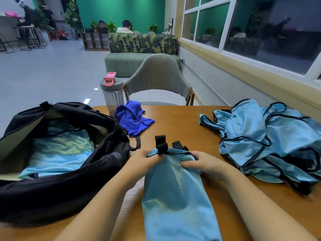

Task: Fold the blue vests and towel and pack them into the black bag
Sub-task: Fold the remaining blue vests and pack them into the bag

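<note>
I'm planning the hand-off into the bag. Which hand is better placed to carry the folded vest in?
Left, probably. The left hand grips the folded light-blue satin vest on the side beside the open black fabric bag; the right hand would have to cross over.

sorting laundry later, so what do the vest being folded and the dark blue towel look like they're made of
Vest: likely thin synthetic mesh or satin-like polyester, judging by its glossy sheen and smooth drape, with black trim. Towel: seemingly soft matte microfibre or terry; no shine, plush rumpled folds.
</note>
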The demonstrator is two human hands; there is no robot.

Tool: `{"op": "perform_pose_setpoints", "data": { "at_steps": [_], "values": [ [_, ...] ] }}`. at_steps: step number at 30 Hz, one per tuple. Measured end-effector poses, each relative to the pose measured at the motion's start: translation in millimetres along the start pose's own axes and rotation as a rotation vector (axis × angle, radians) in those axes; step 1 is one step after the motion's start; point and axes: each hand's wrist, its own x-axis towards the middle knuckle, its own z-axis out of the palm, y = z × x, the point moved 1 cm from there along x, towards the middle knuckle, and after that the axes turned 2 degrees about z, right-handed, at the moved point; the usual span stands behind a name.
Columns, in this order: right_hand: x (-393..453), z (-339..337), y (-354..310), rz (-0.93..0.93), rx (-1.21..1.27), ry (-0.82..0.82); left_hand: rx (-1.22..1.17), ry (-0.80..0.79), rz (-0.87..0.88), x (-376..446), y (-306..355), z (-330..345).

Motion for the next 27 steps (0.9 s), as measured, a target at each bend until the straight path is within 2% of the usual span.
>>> {"op": "perform_pose_setpoints", "data": {
  "at_steps": [5,10,13,17,22,27],
  "values": [
    [-6.7,8.5,-6.2,-0.082,0.207,-0.105,0.031,-0.083,0.073,-11.6,18.5,0.4],
    [-10.6,19.7,-10.8,-0.092,0.341,-0.237,-0.053,-0.047,0.178,-19.3,36.1,-1.8],
    [-12.2,26.2,-15.6,-0.040,0.504,-0.185,-0.087,0.018,0.220,-22.7,36.2,-10.5],
    [-11.7,35.0,-34.7,-0.174,0.559,-0.016,-0.168,0.167,0.112,-20.8,22.3,-28.1],
    [-7.9,43.6,-49.3,-0.239,0.461,0.164,-0.171,0.086,-0.078,-31.0,7.1,-36.3],
    [-8.6,49.2,-56.5,-0.187,0.501,0.171,-0.231,0.112,-0.049,-35.7,8.8,-44.2]
  ]
}}
